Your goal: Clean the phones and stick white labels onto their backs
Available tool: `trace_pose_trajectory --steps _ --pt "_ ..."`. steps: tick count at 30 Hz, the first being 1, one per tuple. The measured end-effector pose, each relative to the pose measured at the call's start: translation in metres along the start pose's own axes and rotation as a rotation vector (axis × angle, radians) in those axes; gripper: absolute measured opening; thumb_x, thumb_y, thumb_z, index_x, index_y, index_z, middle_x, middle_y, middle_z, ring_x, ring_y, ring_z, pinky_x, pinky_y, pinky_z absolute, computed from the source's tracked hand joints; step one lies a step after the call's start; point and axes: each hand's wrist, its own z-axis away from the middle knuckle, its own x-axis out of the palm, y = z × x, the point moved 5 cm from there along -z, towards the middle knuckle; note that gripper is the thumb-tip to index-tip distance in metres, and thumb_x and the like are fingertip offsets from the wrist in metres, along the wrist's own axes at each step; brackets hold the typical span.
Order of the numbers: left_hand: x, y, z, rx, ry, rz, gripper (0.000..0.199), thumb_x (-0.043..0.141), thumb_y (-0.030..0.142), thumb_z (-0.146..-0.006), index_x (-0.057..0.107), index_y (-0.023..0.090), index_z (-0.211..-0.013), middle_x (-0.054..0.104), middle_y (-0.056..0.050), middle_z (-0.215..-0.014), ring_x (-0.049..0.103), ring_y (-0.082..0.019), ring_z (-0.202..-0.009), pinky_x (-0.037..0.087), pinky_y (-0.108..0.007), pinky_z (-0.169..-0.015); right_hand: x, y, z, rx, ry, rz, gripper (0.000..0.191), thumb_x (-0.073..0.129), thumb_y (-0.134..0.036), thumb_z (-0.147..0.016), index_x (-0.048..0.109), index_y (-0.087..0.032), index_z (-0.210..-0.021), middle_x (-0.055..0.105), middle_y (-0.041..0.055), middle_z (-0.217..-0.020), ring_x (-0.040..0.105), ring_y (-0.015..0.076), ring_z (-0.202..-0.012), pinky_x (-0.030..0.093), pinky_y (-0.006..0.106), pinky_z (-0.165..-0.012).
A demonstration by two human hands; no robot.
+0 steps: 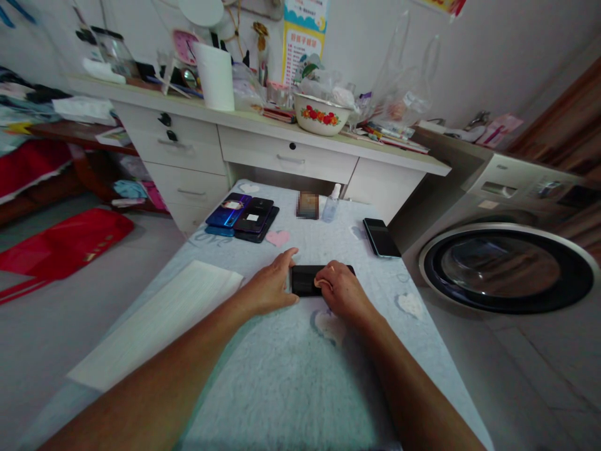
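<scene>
A black smartphone lies flat and crosswise on the cloth-covered table. My left hand holds its left end, thumb at the near edge and fingers at the far edge. On the phone's right half rests my right hand, its fingers closed and pressed down. A small pale bit shows under those fingertips; I cannot make out what it is. Beyond the phone stand a clear spray bottle and a small brownish, pixelated item. Another dark phone lies at the table's right edge.
Several phones, a blue one and a black one on top, lie at the far left. A long whitish sheet lies on the left side. Behind is a white desk; a washing machine stands at right.
</scene>
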Motion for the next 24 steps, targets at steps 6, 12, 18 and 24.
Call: trace_pose_trajectory --steps 6,12,18,24 --pt "0.001 0.001 -0.001 0.005 0.006 -0.020 0.094 0.070 0.025 -0.061 0.022 0.019 -0.142 0.049 -0.013 -0.132 0.062 -0.024 -0.096 0.047 -0.036 -0.085 0.009 -0.027 -0.001 -0.079 -0.036 -0.047 0.019 0.053 -0.008 -0.082 0.068 -0.017 -0.088 0.059 0.0068 -0.094 0.052 0.0176 -0.091 0.040 0.027 -0.081" --pt "0.001 -0.001 -0.002 0.029 0.005 -0.050 0.087 0.069 0.027 -0.064 0.028 0.019 -0.139 0.048 -0.013 -0.132 0.061 -0.026 -0.101 0.047 -0.037 -0.086 0.008 -0.024 -0.004 -0.058 -0.026 -0.026 0.019 0.053 -0.009 -0.084 0.069 -0.016 -0.090 0.060 0.0078 -0.094 0.053 0.0182 -0.091 0.040 0.027 -0.082" --pt "0.002 -0.004 -0.002 0.070 0.004 -0.039 0.084 0.069 0.027 -0.064 0.030 0.020 -0.138 0.048 -0.013 -0.131 0.060 -0.024 -0.099 0.046 -0.037 -0.087 -0.001 0.005 -0.003 0.063 0.025 0.053 0.019 0.051 -0.012 -0.087 0.069 -0.017 -0.090 0.059 0.0075 -0.092 0.052 0.0178 -0.091 0.039 0.028 -0.082" --pt "0.000 0.000 -0.002 0.050 -0.006 -0.032 0.081 0.068 0.024 -0.064 0.032 0.020 -0.137 0.050 -0.012 -0.128 0.060 -0.019 -0.084 0.047 -0.035 -0.081 -0.012 0.031 0.002 0.147 0.069 0.079 0.019 0.050 -0.014 -0.088 0.069 -0.018 -0.088 0.058 0.0066 -0.090 0.052 0.0170 -0.090 0.038 0.027 -0.083"
